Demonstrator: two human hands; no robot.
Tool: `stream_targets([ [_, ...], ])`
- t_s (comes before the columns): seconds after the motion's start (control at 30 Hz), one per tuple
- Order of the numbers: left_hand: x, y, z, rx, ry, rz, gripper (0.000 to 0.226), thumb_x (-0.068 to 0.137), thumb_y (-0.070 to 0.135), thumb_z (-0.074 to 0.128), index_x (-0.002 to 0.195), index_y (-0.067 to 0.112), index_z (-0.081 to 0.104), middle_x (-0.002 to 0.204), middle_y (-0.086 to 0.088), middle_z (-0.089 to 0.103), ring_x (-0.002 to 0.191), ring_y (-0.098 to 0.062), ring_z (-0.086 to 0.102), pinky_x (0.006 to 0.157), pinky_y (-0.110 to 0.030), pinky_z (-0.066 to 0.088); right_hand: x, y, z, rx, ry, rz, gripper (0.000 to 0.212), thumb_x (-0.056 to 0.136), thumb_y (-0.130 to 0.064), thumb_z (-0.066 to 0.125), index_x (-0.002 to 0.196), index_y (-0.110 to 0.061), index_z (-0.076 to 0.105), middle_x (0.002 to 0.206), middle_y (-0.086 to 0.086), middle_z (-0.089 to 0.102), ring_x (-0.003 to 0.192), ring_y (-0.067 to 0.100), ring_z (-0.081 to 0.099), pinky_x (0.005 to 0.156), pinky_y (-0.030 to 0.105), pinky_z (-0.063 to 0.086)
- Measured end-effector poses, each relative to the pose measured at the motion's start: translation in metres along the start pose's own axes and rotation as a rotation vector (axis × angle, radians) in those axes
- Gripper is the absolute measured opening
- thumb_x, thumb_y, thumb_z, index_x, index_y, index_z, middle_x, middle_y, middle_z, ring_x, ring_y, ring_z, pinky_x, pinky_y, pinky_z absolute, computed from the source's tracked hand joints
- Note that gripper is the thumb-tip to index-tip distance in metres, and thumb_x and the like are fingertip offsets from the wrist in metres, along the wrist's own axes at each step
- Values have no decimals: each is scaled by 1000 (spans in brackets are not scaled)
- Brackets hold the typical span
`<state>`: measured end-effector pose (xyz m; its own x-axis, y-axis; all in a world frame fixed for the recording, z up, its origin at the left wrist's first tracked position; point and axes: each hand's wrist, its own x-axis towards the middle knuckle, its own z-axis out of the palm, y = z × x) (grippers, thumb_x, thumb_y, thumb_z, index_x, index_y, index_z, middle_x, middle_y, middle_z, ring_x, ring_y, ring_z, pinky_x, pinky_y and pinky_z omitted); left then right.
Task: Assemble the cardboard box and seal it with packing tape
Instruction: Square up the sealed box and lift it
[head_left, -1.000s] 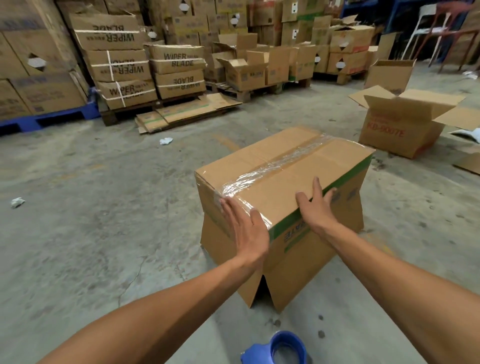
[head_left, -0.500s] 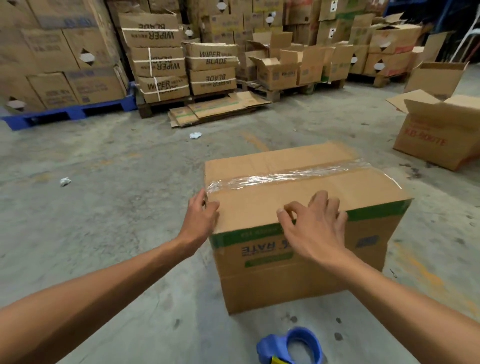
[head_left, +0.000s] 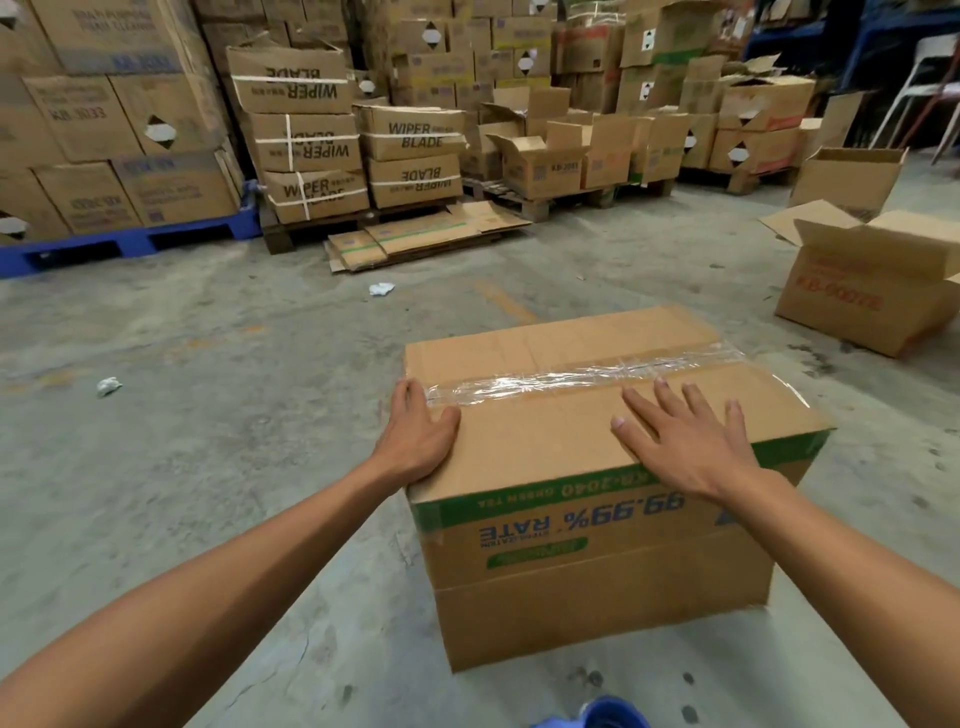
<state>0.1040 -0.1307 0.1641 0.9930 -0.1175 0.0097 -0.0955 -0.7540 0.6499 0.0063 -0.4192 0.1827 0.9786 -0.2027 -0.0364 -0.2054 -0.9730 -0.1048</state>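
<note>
Blue tape dispenser (head_left: 605, 714): near edge, on concrete floor (head_left: 208, 415). Cardboard box (head_left: 597, 561): centre floor, flaps closed, clear tape (head_left: 571, 379) along top seam. Left hand (head_left: 418, 434): flat, gripping nothing, at left top edge. Right hand (head_left: 685, 441): spread flat on top. Open carton (head_left: 872, 280): far right. Stacked cartons (head_left: 322, 135): far, on pallets.

Sealed cardboard box (head_left: 597, 452) on concrete floor (head_left: 208, 467); left hand (head_left: 418, 434) cupping its left top edge, right hand (head_left: 685, 441) flat near clear tape (head_left: 587, 376).

floor (head_left: 208, 467): concrete | on it: taped box (head_left: 597, 561), open box (head_left: 872, 291), paper scraps (head_left: 109, 385)
</note>
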Motion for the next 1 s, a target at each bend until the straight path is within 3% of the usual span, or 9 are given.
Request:
stream_targets([
  [0.07,5,-1,-5,-42,-5,13,73,101,41,41,156,5,9,164,-1,4,148,-23,18,117,-36,18,1,-5,2,-6,24,-5,70,91,-73,5,156,-45,5,167,-3,-3,154,28,-4,119,61,-4],
  [0.23,28,-1,-16,-149,18,-43,48,96,34,46,136,9,41,143,-12,39,126,-27,44,105,-38,36,1,-7,4,-10,24,-3,70,92,-72,7,156,-45,8,168,-2,0,154,29,-2,118,62,-2],
  [0.37,40,-1,-17,-220,3,-79,61,95,34,49,149,14,28,150,-8,30,131,-29,42,109,-41,36,1,-10,5,4,39,-3,68,93,-71,8,156,-45,8,168,-2,0,154,29,-2,118,63,-1],
  [0.57,67,-11,-22,-194,47,-198,57,86,47,43,133,16,47,128,-8,27,123,-35,44,108,-37,32,1,-11,0,25,22,-13,67,92,-71,13,155,-46,15,168,-4,8,154,28,3,117,63,1],
  [0.63,79,-14,-21,-203,82,-198,56,89,44,40,135,14,49,136,-14,29,127,-37,42,112,-39,30,1,-10,-2,24,28,-20,67,92,-71,16,154,-46,20,167,-3,14,152,27,9,117,63,5],
  [0.8,94,-12,-18,-140,87,-245,57,99,42,34,147,11,38,153,-24,25,141,-41,23,116,-45,16,-1,-8,1,17,55,-13,67,92,-71,15,154,-46,20,166,-3,16,152,26,9,118,62,6],
  [0.87,97,-17,-15,-241,52,-251,78,91,49,42,156,14,17,160,-19,16,143,-39,23,117,-47,23,-1,-8,2,21,58,-11,67,92,-71,14,154,-46,19,166,-3,15,152,25,8,118,61,5],
  [0.93,102,-19,-15,-368,55,-219,87,92,41,49,157,18,-4,164,-11,6,148,-32,19,118,-46,25,-1,-9,3,27,60,-8,67,92,-71,14,154,-46,19,166,-3,15,152,25,7,118,61,4],
  [1.0,109,-22,-18,-412,42,-157,74,96,28,49,157,16,9,162,-7,17,146,-24,22,117,-41,26,-2,-10,3,25,62,-5,66,92,-71,14,154,-46,19,167,-4,15,152,25,7,118,61,4],
])
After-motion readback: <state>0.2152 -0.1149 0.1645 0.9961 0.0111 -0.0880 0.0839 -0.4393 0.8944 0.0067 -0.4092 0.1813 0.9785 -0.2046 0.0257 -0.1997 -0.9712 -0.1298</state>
